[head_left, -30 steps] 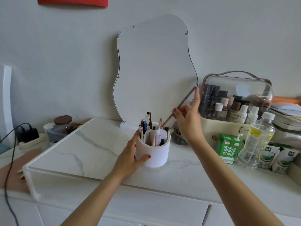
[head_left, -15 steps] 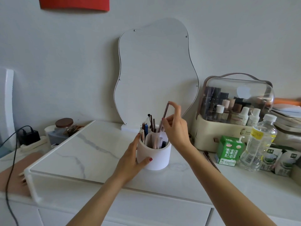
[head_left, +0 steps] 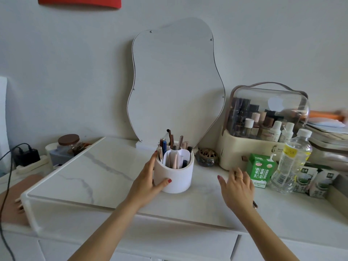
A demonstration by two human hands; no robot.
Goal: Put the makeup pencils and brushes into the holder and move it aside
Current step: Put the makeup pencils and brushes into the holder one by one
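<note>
Since half a second ago: right hand (head_left: 237, 187) down from above the holder (head_left: 174, 174) and off to its right, pencil no longer pinched.

Largest to smallest:

- Marble-patterned tabletop (head_left: 90, 172): under both hands, spreading well to the left of the left hand (head_left: 148, 182).
- Wavy mirror (head_left: 175, 81): upright against the wall, well beyond both hands.
- Clear-lidded cosmetics box (head_left: 263, 129): beyond the right hand, just past the fingertips.
- Water bottle (head_left: 291, 162) and green carton (head_left: 260, 170): just right of the right hand.
- Holder: white, upright, between the hands; cupped by the left hand, thumb on the near wall, fingers curled round the left side.
- Pencils and brushes (head_left: 172, 149): standing in the holder's compartments, just above the left hand's fingertips.
- Loose pencil (head_left: 255, 204): flat on the tabletop, mostly hidden beneath the right hand; only an end visible by the wrist.
- Right hand: fingers spread, palm down, low over the tabletop; touching that pencil or not, cannot tell.
</note>
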